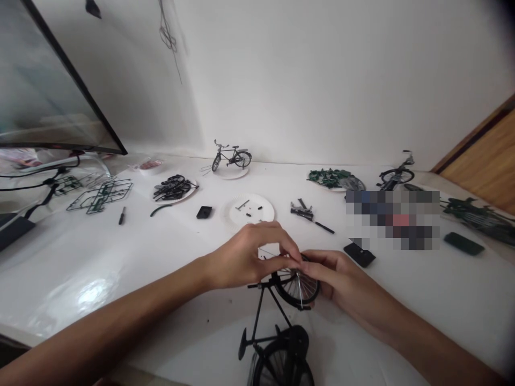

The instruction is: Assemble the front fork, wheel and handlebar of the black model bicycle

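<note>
A black model bicycle (257, 311) is under my hands, its far wheel (300, 287) raised toward me and its other wheel (284, 370) cut off by the bottom edge of the view. Around the rim of the far wheel, my right hand (336, 271) is closed, with its thumb on top and fingers behind. My left hand (261, 252) pinches thumb and forefinger together at the same wheel, close to the right thumb. What sits between those fingertips is too small to make out. A thin silvery rod (300, 289) crosses the spokes.
Behind my hands are a paper plate (265, 203) with small parts, folding pliers (302, 210) and a black tray (204, 212). Farther back stand an assembled model bicycle (233, 156), black parts (173, 187), green parts (333, 178) and another model bicycle (397, 174). A monitor (52, 80) is left.
</note>
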Motion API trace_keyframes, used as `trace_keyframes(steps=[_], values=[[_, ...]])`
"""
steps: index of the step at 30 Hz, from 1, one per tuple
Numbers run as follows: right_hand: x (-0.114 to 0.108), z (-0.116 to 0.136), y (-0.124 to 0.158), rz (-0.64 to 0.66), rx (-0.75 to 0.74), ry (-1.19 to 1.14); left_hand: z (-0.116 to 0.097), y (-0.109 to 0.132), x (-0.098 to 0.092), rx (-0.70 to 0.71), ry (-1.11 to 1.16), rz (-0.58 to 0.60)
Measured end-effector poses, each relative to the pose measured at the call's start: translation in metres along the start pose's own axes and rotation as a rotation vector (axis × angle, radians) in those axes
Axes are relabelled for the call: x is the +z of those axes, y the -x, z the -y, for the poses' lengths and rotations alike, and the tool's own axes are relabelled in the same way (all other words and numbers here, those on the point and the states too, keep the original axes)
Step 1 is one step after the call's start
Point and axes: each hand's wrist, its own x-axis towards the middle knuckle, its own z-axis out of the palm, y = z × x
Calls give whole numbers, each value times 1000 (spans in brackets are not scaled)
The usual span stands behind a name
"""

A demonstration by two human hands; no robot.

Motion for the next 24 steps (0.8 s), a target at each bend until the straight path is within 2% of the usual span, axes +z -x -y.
trace_keyframes(steps=[3, 5, 8, 11, 13, 17, 21, 24], values=[[0, 1, -1, -65, -60, -42, 3, -1, -7, -94, -6, -134], [-1, 4, -2, -166, -108, -76, 6, -2, -11, -174, 42, -178], [-7, 7, -5, -341, -211, -144, 11, -3, -12, -309, 146, -105], [-13, 8, -10, -427, -318, -208, 14, -2, -12, -395, 146, 31], [-16, 8, -11, -426, -351, -220, 18, -2, -11, -388, 133, 59], [-18, 8, -7, -362, -348, -145, 25, -3, -15, -348, 97, 8], [-21, 8, -2, -253, -350, 34, 22, -4, -20, -279, -97, -34], [-21, 8, -1, -280, -378, 246, 13, -2, -19, -221, -165, -13]])
